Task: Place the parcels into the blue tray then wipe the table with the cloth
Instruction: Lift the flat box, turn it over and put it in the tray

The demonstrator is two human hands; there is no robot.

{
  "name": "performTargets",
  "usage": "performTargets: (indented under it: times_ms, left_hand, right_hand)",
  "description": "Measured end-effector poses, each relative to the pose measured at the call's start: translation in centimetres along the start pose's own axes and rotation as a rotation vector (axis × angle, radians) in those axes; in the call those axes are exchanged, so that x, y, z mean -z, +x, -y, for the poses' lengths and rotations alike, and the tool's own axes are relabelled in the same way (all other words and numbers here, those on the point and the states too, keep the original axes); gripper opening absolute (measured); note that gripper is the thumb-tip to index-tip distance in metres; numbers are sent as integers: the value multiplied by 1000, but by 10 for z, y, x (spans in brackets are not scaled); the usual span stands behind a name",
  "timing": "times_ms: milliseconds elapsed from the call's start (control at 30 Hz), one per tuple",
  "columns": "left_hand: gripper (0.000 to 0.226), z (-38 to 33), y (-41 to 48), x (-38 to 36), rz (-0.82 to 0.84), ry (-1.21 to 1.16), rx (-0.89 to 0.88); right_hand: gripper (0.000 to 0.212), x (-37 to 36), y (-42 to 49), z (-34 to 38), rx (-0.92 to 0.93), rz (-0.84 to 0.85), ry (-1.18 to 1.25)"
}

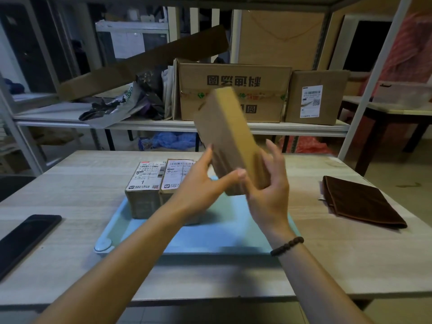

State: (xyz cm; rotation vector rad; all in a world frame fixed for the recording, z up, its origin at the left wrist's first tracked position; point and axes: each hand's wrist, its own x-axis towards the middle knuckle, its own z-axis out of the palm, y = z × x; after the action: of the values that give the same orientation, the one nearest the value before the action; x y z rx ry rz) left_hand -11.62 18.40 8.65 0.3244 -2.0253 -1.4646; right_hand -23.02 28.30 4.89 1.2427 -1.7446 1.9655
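Note:
A light blue tray (224, 239) lies in the middle of the wooden table (81, 183). Two brown parcels with white labels stand side by side on its far left part: the left parcel (143, 188) and the right parcel (174, 176). A third brown cardboard parcel (229, 134) is held tilted in the air above the tray, blurred by motion. My left hand (201, 188) grips its lower left side. My right hand (268, 190) holds its lower right side. A folded dark brown cloth (360, 202) lies on the table to the right of the tray.
A black phone (25, 239) lies near the table's left edge. Behind the table stands a metal shelf (163, 125) with two cardboard boxes (233, 90), a long cardboard piece and crumpled bags. Another table (397, 113) is at the far right.

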Motion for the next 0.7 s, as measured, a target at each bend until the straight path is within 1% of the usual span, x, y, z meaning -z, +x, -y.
performTargets:
  times_ms: [33,67,100,133,233,267,333,367,400,433,533,567,600,633,700]
  left_hand:
    - [81,-4,-1,-4,23,-120,38]
    - [79,-7,0,-7,32,-253,84]
    - [74,-9,1,-10,12,-360,119]
    - [67,-12,1,-12,-42,-413,130]
    - [49,-9,4,-10,-267,-435,122]
    - [46,-8,6,-8,-310,-438,127]
    - [43,-5,6,-3,-324,-462,150]
    - [43,-4,5,1,-304,-470,162]
    - [44,-4,4,4,-279,-464,172]
    - [45,-3,2,7,-255,-448,178]
    - [47,-2,-1,14,-197,-421,203]
    - [47,-3,-2,14,-188,-415,211]
    - [47,-2,-2,15,-179,-403,217]
    - [47,-2,-3,16,-168,-388,220]
    - [47,1,-2,17,-145,-362,227]
  right_hand:
    - [72,-2,-4,-4,143,39,-86]
    - [81,-4,-8,-7,244,70,-135]
    - [85,-5,-11,-9,304,100,-150]
    - [85,-6,-14,-10,360,130,-155]
    - [72,-6,-19,-12,500,203,-218]
    - [67,-4,-18,-11,518,205,-231]
    - [60,-1,-15,-9,517,147,-234]
    - [59,0,-13,-9,483,96,-232]
    - [60,1,-11,-10,411,53,-217]
    - [64,2,-8,-9,295,43,-167]
    - [80,8,1,0,-143,169,131]
    - [79,11,3,1,-253,228,236]
    - [72,14,4,-1,-335,284,305]
    - [65,16,6,-4,-396,325,343]
    - [56,18,7,-8,-476,351,354]
